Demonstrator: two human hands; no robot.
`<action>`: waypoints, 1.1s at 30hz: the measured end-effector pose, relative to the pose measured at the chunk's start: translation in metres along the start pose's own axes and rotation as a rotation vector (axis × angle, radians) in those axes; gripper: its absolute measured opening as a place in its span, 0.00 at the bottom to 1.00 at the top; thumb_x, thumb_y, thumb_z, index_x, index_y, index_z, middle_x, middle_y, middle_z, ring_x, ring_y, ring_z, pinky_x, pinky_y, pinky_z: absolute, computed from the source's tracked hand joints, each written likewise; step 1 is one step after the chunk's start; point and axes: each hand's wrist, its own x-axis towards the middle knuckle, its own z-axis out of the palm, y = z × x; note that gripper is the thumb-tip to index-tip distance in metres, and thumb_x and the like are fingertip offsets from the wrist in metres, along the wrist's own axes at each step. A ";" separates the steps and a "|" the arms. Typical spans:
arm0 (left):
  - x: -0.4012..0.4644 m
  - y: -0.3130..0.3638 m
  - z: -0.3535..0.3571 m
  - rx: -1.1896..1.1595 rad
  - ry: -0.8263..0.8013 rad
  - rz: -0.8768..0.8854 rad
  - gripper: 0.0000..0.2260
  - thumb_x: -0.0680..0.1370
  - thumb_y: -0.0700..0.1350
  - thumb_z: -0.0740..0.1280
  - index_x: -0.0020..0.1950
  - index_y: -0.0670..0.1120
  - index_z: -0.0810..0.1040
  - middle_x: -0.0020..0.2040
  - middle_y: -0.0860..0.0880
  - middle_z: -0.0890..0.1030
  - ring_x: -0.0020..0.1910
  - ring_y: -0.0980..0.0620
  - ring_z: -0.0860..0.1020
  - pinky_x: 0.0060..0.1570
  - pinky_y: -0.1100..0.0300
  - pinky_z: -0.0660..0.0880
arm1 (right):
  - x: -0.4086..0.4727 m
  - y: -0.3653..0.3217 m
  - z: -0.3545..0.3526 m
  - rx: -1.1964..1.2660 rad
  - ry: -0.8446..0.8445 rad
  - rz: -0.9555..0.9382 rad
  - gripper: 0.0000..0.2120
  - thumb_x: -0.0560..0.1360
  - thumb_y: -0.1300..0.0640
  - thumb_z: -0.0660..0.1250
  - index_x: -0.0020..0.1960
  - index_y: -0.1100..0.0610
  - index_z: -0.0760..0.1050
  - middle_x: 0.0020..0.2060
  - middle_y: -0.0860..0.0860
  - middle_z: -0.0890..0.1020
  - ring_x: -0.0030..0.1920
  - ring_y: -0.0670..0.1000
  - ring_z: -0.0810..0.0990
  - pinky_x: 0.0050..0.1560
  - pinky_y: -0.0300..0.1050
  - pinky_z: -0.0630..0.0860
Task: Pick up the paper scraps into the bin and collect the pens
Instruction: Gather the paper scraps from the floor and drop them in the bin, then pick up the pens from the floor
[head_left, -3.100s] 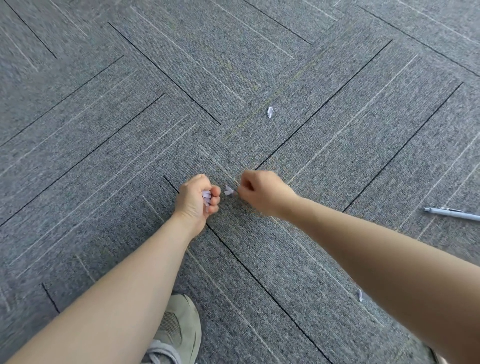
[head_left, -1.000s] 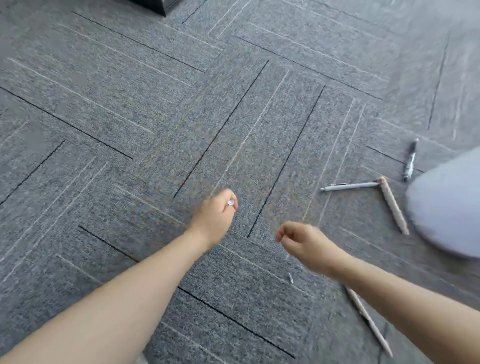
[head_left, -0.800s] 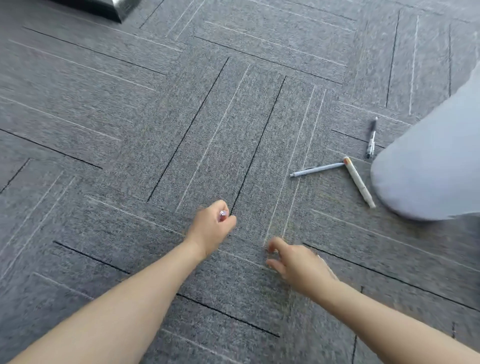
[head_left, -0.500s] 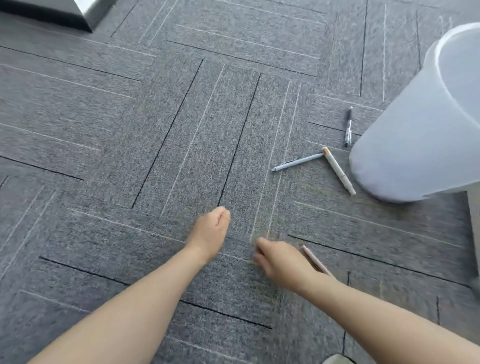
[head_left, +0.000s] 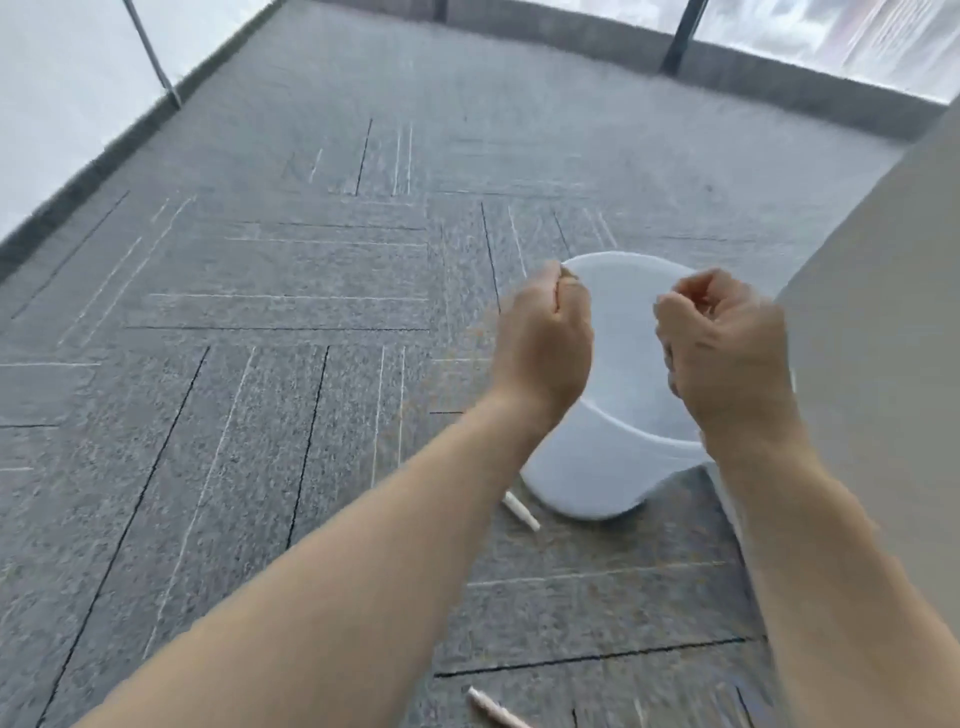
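Head view, blurred. Risk: scraps being let go near the rim could be drifting onto the carpet (head_left: 260, 415), since both hands are sitting close to the edges of the opening. Left hand (head_left: 543, 345) and right hand (head_left: 727, 353) are hovering curled above the bin (head_left: 623, 467); contents I cannot tell. One pen (head_left: 521, 512) is lying below the left wrist beside the bin's base, another pen (head_left: 493, 709) nearer the body, between the forearms.

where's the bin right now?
In the head view, the white bin stands on the grey carpet right of centre, directly under the left hand and right hand, with a pen lying at its base.
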 end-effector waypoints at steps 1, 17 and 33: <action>0.010 0.008 0.016 0.027 -0.046 -0.016 0.12 0.69 0.45 0.54 0.38 0.39 0.72 0.31 0.47 0.73 0.34 0.42 0.72 0.39 0.42 0.73 | 0.012 0.008 -0.009 -0.046 0.000 0.052 0.03 0.67 0.56 0.63 0.34 0.53 0.73 0.26 0.49 0.72 0.28 0.51 0.68 0.32 0.48 0.66; -0.021 -0.119 -0.065 0.708 -0.006 -0.149 0.08 0.78 0.42 0.59 0.52 0.47 0.76 0.51 0.44 0.79 0.46 0.47 0.75 0.43 0.57 0.68 | -0.079 0.021 0.005 -0.078 -0.615 -0.256 0.04 0.75 0.63 0.67 0.44 0.57 0.79 0.26 0.47 0.76 0.26 0.45 0.70 0.29 0.39 0.65; -0.094 -0.226 -0.083 1.144 -0.284 -0.372 0.07 0.78 0.42 0.61 0.51 0.42 0.64 0.48 0.41 0.76 0.45 0.42 0.73 0.39 0.48 0.70 | -0.196 0.178 0.044 -0.879 -1.158 -0.094 0.05 0.75 0.54 0.59 0.48 0.55 0.66 0.40 0.51 0.76 0.41 0.57 0.78 0.36 0.49 0.73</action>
